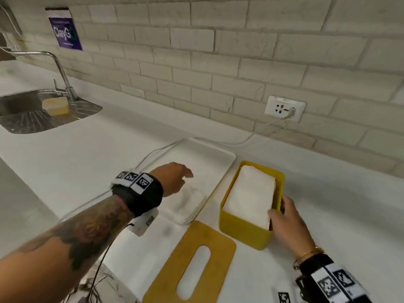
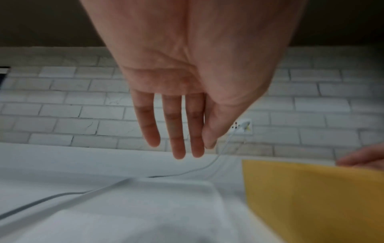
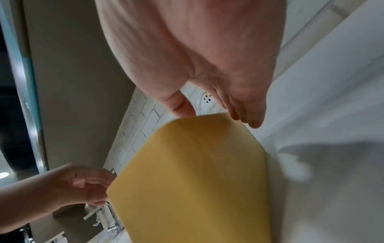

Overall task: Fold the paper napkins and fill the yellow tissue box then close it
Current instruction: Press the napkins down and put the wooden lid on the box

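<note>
The yellow tissue box (image 1: 244,232) stands open on the counter, packed with folded white napkins (image 1: 251,193). My right hand (image 1: 278,209) holds its near right corner, thumb over the rim on the napkins and fingers outside the wall; the right wrist view shows the same hold (image 3: 216,113) on the box (image 3: 197,180). My left hand (image 1: 185,178) hovers over the white tray (image 1: 218,158), fingers straight (image 2: 178,148), holding nothing. A few thin napkins (image 1: 188,202) lie in the tray's near end. The wooden lid (image 1: 175,265) with its slot lies flat in front of the box.
A white cable (image 1: 153,153) runs from the wall socket (image 1: 284,109) behind and left of the tray. A steel sink (image 1: 26,119) with a tap and a yellow sponge (image 1: 55,106) sits far left. The brick wall closes the back.
</note>
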The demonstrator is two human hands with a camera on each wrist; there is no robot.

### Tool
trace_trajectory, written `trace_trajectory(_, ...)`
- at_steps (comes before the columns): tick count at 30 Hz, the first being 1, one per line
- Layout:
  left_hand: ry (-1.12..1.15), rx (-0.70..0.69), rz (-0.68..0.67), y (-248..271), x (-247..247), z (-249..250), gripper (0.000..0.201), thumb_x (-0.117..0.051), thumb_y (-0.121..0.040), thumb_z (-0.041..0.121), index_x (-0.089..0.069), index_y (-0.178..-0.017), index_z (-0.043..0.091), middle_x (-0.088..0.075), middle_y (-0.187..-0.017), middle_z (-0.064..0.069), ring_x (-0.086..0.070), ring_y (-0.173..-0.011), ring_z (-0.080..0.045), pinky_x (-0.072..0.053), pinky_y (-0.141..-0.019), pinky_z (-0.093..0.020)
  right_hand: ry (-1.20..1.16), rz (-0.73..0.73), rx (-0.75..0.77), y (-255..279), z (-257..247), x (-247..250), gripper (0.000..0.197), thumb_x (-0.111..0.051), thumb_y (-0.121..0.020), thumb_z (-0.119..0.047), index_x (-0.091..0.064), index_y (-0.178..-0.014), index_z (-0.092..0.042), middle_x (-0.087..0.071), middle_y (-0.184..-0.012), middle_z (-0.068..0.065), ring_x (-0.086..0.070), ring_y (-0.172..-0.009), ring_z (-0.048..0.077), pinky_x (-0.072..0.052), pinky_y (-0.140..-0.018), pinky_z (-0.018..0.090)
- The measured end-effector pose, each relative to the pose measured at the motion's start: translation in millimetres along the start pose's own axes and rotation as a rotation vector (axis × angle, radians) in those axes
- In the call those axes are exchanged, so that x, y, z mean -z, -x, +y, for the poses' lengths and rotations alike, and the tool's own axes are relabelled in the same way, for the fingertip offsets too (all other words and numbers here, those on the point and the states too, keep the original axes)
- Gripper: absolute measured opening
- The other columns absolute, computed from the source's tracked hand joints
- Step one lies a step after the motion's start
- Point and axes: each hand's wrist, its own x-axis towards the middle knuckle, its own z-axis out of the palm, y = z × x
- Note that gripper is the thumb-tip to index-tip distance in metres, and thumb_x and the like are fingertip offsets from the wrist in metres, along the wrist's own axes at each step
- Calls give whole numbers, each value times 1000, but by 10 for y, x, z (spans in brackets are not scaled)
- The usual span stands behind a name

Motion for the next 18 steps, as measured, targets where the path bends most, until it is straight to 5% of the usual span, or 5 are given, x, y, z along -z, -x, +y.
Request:
trace_trajectory(5,-141,-84,-182,-240,-180,-377,54,-54,-102,17,-40,-153,29,-41,-158,4,-41,-143,-19,-34,-115,-32,-41,119,-63,-3,-55,-220,56,-39,-102,-12,-29,-155,-29,-54,-140,10,-52,-109,31,-40,-90,35)
trace_trajectory(8,-163,-130,-217,-361,-237,-520,57,-59,-100,25,-39,-153,30,-43,-157,5,-43,-141,-20,-35,-115,-33,-32,147,-88,-52,-84,-282,54,-37,-103,-13,-31,-154,-29,-54,-141,10,-52,-117,33,-40,-93,36)
trace_trajectory(13,-159,-183,-193,-438,-290,-604,49,-61,-98,25,-50,-145,27,-52,-146,4,-51,-131,-21,-41,-108,-33,-41,167,-104,-142,-155,-356,51,-38,-102,-12,-36,-151,-26,-58,-128,10,-50,-100,27,-40,-85,34)
trace_trajectory(18,-129,-213,-107,-409,-264,-593,26,-64,-95,21,-67,-121,23,-64,-125,4,-60,-113,-19,-46,-94,-29,-44,172,-98,-177,-169,-402,50,-38,-101,-10,-39,-149,-25,-55,-116,5,-51,-100,28,-40,-84,34)
